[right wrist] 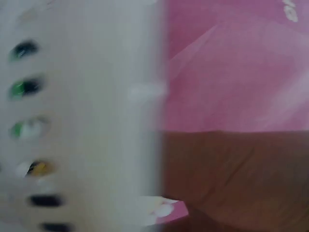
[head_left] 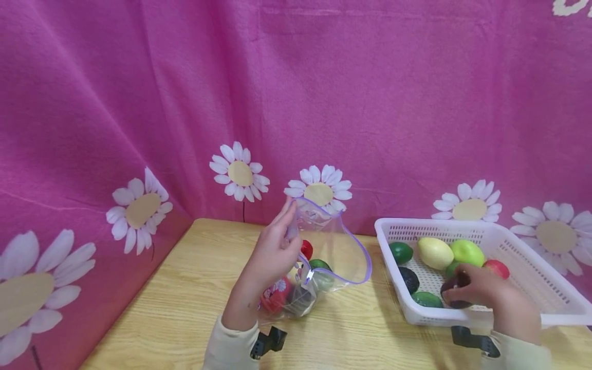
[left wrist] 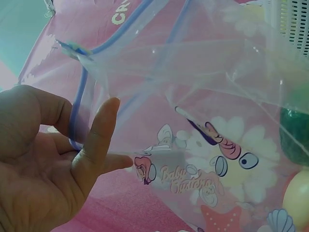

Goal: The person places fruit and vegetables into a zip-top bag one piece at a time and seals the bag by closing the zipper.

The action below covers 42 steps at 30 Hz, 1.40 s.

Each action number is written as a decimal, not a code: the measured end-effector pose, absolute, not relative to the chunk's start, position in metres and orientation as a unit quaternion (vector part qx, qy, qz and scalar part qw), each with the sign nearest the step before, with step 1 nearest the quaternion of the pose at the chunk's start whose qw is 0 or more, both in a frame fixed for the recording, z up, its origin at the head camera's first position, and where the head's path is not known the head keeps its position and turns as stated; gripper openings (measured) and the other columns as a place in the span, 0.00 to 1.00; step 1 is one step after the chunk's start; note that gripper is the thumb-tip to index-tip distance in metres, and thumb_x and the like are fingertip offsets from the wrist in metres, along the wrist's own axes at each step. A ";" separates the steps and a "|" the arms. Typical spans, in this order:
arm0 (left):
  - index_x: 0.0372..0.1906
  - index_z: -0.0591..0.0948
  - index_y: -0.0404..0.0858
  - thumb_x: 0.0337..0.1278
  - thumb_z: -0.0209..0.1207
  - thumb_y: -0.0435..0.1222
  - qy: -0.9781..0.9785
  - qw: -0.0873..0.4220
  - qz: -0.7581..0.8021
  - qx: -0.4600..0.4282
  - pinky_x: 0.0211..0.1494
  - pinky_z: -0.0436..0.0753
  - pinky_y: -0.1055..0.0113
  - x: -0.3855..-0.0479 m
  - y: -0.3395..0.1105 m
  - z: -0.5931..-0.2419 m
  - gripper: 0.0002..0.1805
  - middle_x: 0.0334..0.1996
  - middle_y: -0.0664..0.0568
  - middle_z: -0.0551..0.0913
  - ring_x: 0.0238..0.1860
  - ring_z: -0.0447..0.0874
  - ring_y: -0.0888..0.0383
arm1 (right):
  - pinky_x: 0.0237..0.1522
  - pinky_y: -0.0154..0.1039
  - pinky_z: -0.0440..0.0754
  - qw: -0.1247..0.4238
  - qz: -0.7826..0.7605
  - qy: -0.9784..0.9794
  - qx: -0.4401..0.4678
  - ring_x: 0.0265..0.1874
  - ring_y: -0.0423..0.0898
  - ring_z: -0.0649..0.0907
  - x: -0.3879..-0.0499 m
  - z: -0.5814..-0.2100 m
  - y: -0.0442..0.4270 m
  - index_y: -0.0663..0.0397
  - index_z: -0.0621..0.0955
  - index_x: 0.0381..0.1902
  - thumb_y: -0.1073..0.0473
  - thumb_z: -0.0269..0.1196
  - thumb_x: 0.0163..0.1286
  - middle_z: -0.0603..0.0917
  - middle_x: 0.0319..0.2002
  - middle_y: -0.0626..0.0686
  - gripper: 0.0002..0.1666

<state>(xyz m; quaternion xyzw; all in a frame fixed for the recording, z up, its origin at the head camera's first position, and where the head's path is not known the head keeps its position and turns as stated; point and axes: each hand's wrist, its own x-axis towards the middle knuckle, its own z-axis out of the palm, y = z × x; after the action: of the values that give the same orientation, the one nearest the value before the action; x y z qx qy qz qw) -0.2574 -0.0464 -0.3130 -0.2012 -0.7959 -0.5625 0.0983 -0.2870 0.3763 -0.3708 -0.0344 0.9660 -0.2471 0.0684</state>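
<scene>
Two hands work well apart over a wooden desk. The left hand pinches the purple rim of a clear zip bag, whose mouth gapes towards the right. Through its film show a small red item, a green one, a larger red one and a dark, greyish one towards the bottom. The left wrist view shows cartoon shells and a starfish printed on the plastic.

The right hand reaches into a white basket at the right of the desk, fingers curled round a dark piece; the right wrist view is too blurred to add detail. Near that hand lie a pale yellow fruit, a yellow-green fruit, a red fruit, a black fruit and two dark green ones, one in front, one behind. Behind everything hangs a pink cloth with white daisies.
</scene>
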 end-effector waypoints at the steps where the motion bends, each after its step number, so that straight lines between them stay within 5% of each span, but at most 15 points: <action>1: 0.80 0.57 0.37 0.67 0.51 0.26 -0.796 0.097 -0.561 -0.204 0.20 0.65 0.75 -0.257 -0.046 -0.313 0.37 0.82 0.59 0.48 0.14 0.56 0.63 | 0.35 0.44 0.80 0.054 -0.237 0.969 -0.042 0.34 0.48 0.80 -0.285 -0.367 0.376 0.65 0.78 0.43 0.57 0.77 0.54 0.83 0.33 0.51 0.25; 6: 0.80 0.57 0.39 0.66 0.51 0.25 -0.799 0.085 -0.554 -0.219 0.19 0.65 0.74 -0.258 -0.046 -0.315 0.38 0.82 0.61 0.46 0.14 0.55 0.63 | 0.35 0.46 0.80 -0.059 -0.200 0.972 -0.110 0.35 0.53 0.82 -0.274 -0.347 0.364 0.68 0.75 0.52 0.51 0.79 0.51 0.84 0.35 0.58 0.38; 11: 0.80 0.57 0.38 0.65 0.52 0.26 -0.804 0.086 -0.546 -0.220 0.20 0.65 0.75 -0.258 -0.045 -0.316 0.39 0.82 0.60 0.45 0.14 0.54 0.63 | 0.37 0.42 0.86 -0.157 -0.278 0.933 -0.169 0.42 0.62 0.85 -0.263 -0.329 0.335 0.64 0.66 0.68 0.54 0.80 0.53 0.83 0.48 0.70 0.50; 14: 0.80 0.56 0.36 0.65 0.54 0.28 -0.806 0.092 -0.542 -0.221 0.20 0.66 0.74 -0.257 -0.043 -0.316 0.39 0.82 0.59 0.45 0.15 0.57 0.64 | 0.37 0.27 0.84 -0.221 -0.332 0.894 -0.205 0.44 0.47 0.86 -0.258 -0.320 0.311 0.58 0.65 0.71 0.61 0.80 0.52 0.80 0.55 0.68 0.53; 17: 0.80 0.56 0.36 0.64 0.58 0.29 -0.810 0.092 -0.533 -0.225 0.20 0.68 0.74 -0.256 -0.040 -0.316 0.41 0.82 0.58 0.44 0.14 0.57 0.64 | 0.45 0.23 0.81 -0.254 -0.392 0.848 -0.250 0.48 0.33 0.82 -0.254 -0.315 0.281 0.58 0.67 0.70 0.70 0.79 0.49 0.78 0.60 0.60 0.52; 21: 0.81 0.54 0.38 0.60 0.60 0.26 -0.817 0.083 -0.523 -0.230 0.20 0.69 0.75 -0.255 -0.037 -0.316 0.45 0.82 0.61 0.42 0.13 0.55 0.65 | 0.53 0.29 0.81 -0.216 -0.479 0.790 -0.316 0.57 0.37 0.80 -0.250 -0.314 0.247 0.60 0.68 0.69 0.78 0.75 0.50 0.77 0.61 0.54 0.50; 25: 0.81 0.54 0.40 0.57 0.60 0.22 -0.828 0.072 -0.507 -0.229 0.22 0.73 0.75 -0.253 -0.036 -0.315 0.48 0.82 0.64 0.40 0.18 0.67 0.59 | 0.55 0.35 0.82 -0.149 -0.527 0.763 -0.342 0.57 0.43 0.82 -0.247 -0.319 0.223 0.59 0.67 0.70 0.76 0.72 0.56 0.77 0.62 0.61 0.45; 27: 0.81 0.54 0.41 0.56 0.60 0.22 -0.833 0.066 -0.500 -0.226 0.23 0.75 0.74 -0.251 -0.036 -0.313 0.48 0.81 0.66 0.39 0.34 0.81 0.56 | 0.55 0.37 0.83 -0.118 -0.547 0.755 -0.341 0.56 0.45 0.84 -0.247 -0.322 0.215 0.59 0.67 0.71 0.75 0.70 0.59 0.76 0.63 0.65 0.43; 28: 0.81 0.54 0.41 0.56 0.60 0.21 -0.835 0.065 -0.497 -0.225 0.23 0.76 0.74 -0.251 -0.036 -0.313 0.49 0.81 0.66 0.39 0.46 0.83 0.53 | 0.55 0.39 0.83 -0.104 -0.556 0.752 -0.339 0.55 0.46 0.84 -0.248 -0.324 0.211 0.60 0.67 0.71 0.74 0.69 0.61 0.76 0.63 0.66 0.42; 29: 0.81 0.54 0.41 0.56 0.60 0.21 -0.837 0.064 -0.494 -0.224 0.23 0.76 0.73 -0.250 -0.036 -0.312 0.49 0.81 0.66 0.38 0.48 0.82 0.51 | 0.55 0.40 0.83 -0.093 -0.560 0.751 -0.336 0.55 0.48 0.85 -0.249 -0.326 0.208 0.59 0.67 0.71 0.73 0.69 0.62 0.76 0.63 0.66 0.41; 32: 0.81 0.54 0.42 0.55 0.60 0.21 -0.844 0.059 -0.485 -0.221 0.23 0.75 0.73 -0.247 -0.037 -0.310 0.49 0.81 0.67 0.38 0.42 0.81 0.55 | 0.53 0.41 0.84 -0.067 -0.562 0.758 -0.325 0.55 0.52 0.85 -0.251 -0.333 0.202 0.58 0.66 0.71 0.69 0.69 0.64 0.76 0.64 0.67 0.39; 35: 0.81 0.54 0.42 0.56 0.60 0.21 -0.853 0.049 -0.470 -0.223 0.22 0.74 0.73 -0.245 -0.038 -0.309 0.49 0.81 0.68 0.37 0.19 0.64 0.57 | 0.56 0.43 0.82 -0.072 -0.533 0.778 -0.323 0.59 0.58 0.83 -0.254 -0.339 0.199 0.58 0.67 0.70 0.65 0.71 0.64 0.77 0.64 0.64 0.40; 42: 0.81 0.56 0.43 0.59 0.59 0.23 -0.861 0.052 -0.449 -0.233 0.22 0.74 0.72 -0.241 -0.040 -0.308 0.46 0.81 0.69 0.40 0.16 0.61 0.63 | 0.65 0.46 0.71 -0.118 -0.464 0.824 -0.301 0.66 0.55 0.77 -0.255 -0.340 0.197 0.54 0.68 0.69 0.57 0.76 0.60 0.78 0.64 0.57 0.43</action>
<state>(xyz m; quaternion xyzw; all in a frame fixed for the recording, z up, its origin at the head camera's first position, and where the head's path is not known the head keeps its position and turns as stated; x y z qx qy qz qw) -0.2413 -0.0404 -0.3078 -0.2331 -0.8609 -0.4493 0.0518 -0.2551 0.1973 -0.3403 -0.3013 0.8243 -0.4645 -0.1182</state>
